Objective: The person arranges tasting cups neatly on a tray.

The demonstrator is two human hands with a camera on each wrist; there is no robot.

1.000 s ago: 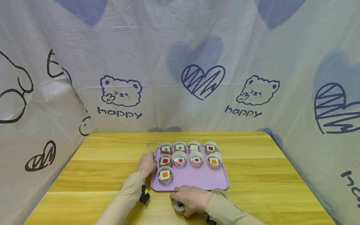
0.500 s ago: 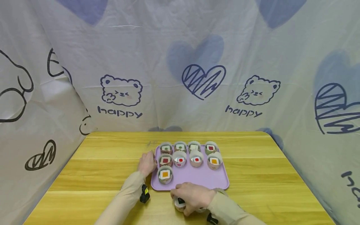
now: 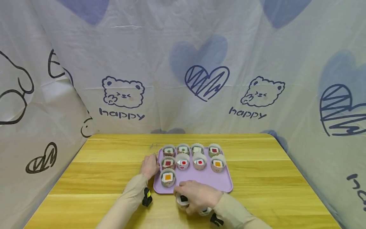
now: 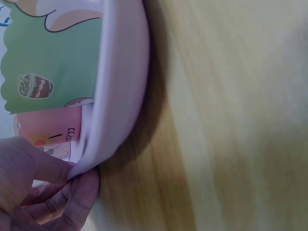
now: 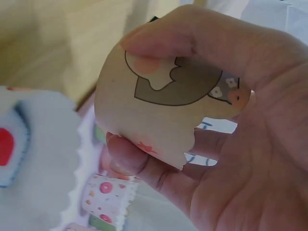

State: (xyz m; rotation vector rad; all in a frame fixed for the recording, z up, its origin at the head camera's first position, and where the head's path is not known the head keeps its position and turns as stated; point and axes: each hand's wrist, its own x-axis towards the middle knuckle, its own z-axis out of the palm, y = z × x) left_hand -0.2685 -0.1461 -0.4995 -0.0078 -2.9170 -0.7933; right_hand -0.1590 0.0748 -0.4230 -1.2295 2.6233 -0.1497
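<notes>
My left hand is at the left side of a lilac tray; in the left wrist view its thumb and fingers pinch the tray's rim. In front of the tray, my right hand grips a paper baking cup, cream with a cartoon print, its thumb and fingers on opposite sides. A black-topped piece sits inside that cup, partly hidden by the hand. On the tray, several similar cups stand in two rows, with one cup holding an orange-topped piece at the front left.
Another paper cup stands on the wooden table below my right hand, partly covered by it. A cup with a red-centred piece looms at the left of the right wrist view. A printed cloth hangs behind the table.
My right hand has moved slightly away from me, toward the tray's front edge, with the baking cup in it. The cup behind it shows more. My left hand stays at the tray.
</notes>
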